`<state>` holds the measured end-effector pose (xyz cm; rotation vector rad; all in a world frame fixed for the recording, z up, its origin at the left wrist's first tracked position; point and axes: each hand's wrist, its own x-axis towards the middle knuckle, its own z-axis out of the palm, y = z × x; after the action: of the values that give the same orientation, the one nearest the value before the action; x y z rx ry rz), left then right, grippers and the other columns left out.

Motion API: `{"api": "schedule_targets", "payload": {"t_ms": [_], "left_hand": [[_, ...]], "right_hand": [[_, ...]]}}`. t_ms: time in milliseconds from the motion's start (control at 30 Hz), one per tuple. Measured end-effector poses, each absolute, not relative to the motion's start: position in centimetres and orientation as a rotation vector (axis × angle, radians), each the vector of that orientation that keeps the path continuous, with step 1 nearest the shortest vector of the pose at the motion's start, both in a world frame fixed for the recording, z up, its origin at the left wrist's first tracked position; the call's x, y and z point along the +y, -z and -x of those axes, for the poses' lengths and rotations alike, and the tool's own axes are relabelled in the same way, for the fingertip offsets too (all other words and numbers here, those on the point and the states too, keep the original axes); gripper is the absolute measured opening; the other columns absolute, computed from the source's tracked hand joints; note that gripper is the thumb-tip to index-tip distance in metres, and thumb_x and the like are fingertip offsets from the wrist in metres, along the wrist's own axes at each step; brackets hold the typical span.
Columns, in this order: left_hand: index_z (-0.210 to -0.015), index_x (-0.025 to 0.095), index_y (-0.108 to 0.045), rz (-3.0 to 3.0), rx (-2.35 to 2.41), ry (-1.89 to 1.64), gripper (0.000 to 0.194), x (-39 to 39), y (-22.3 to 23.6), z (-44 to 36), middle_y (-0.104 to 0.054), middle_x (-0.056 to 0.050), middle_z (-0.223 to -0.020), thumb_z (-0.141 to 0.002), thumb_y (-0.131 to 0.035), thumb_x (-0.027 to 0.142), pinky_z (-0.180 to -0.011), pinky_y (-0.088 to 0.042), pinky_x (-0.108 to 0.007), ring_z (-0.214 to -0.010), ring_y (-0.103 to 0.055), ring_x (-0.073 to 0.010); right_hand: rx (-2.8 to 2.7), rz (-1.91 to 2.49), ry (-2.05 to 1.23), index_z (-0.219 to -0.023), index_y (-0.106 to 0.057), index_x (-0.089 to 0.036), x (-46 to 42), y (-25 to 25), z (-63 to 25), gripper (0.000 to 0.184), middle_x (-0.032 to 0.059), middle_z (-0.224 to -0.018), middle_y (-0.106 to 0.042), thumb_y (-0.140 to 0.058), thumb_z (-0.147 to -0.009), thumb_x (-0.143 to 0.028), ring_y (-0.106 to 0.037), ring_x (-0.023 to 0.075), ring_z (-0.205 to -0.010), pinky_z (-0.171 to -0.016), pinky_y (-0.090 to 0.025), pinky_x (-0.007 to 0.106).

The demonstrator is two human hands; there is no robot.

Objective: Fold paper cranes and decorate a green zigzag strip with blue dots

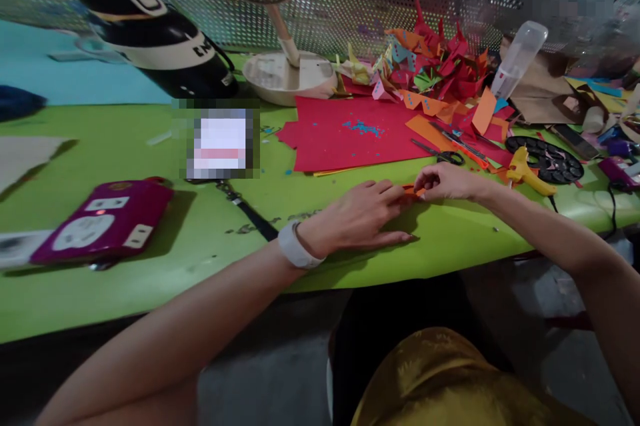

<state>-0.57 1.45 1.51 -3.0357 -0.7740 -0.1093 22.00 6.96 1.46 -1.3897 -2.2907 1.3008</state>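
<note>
A small orange paper piece [413,191] lies on the green table [210,239] between my hands. My left hand [363,216] rests on the table with fingers pressed onto the paper's left end; a white band sits on that wrist. My right hand [445,183] pinches the paper's right end with thumb and fingertips. Much of the paper is hidden under my fingers.
Behind my hands lie a red paper sheet [350,136], scissors [440,153], a yellow glue gun [527,174], a black round tray [547,159] and a pile of folded paper shapes [430,59]. A fan base [287,76], spray bottle [517,56] and purple power strip [107,219] stand around.
</note>
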Motion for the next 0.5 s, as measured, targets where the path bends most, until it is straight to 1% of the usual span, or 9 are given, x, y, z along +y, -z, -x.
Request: {"api": "schedule_targets", "payload": {"t_ms": [133,200,400,500], "left_hand": [[-0.116,0.018,-0.068,3.030,-0.762,0.084,0.048,1.3,-1.5,0.7,-0.064,-0.013,-0.126,-0.096,-0.047,0.057,-0.086,-0.045,-0.039,-0.099,-0.062,-0.0271],[-0.111,0.018,-0.069,3.023,-0.772,0.066,0.045,1.2,-1.7,1.0,-0.065,-0.013,-0.124,-0.095,-0.048,0.056,-0.083,-0.046,-0.039,-0.096,-0.063,-0.0265],[-0.102,0.014,-0.071,2.984,-0.760,0.041,0.044,0.9,-2.4,2.1,-0.069,-0.015,-0.112,-0.095,-0.051,0.052,-0.076,-0.049,-0.041,-0.088,-0.066,-0.0279],[-0.093,0.017,-0.072,3.037,-0.792,0.207,0.038,1.0,-2.4,2.7,-0.071,-0.013,-0.100,-0.091,-0.056,0.051,-0.073,-0.050,-0.038,-0.082,-0.066,-0.0251]], "right_hand": [[-2.322,1.373,-1.276,-0.088,-0.071,-0.014,7.0,-1.3,-22.0,0.018,-0.0015,-0.071,-0.061,-0.071,-0.070,-0.015,-0.055,0.0112,-0.067,-0.063,-0.041,0.024],[-2.322,1.356,-1.280,-0.088,-0.071,-0.014,7.0,-1.3,-22.1,0.018,-0.0007,-0.073,-0.063,-0.071,-0.071,-0.016,-0.056,0.0113,-0.068,-0.064,-0.042,0.024],[-2.329,1.351,-1.250,-0.088,-0.070,-0.015,6.8,-1.2,-22.0,0.016,-0.0012,-0.071,-0.061,-0.073,-0.073,-0.019,-0.055,0.0111,-0.067,-0.062,-0.041,0.023],[-2.337,1.363,-1.219,-0.089,-0.071,-0.014,6.7,-1.2,-22.0,0.017,-0.0011,-0.071,-0.062,-0.073,-0.072,-0.019,-0.055,0.0115,-0.068,-0.063,-0.040,0.024]]}}
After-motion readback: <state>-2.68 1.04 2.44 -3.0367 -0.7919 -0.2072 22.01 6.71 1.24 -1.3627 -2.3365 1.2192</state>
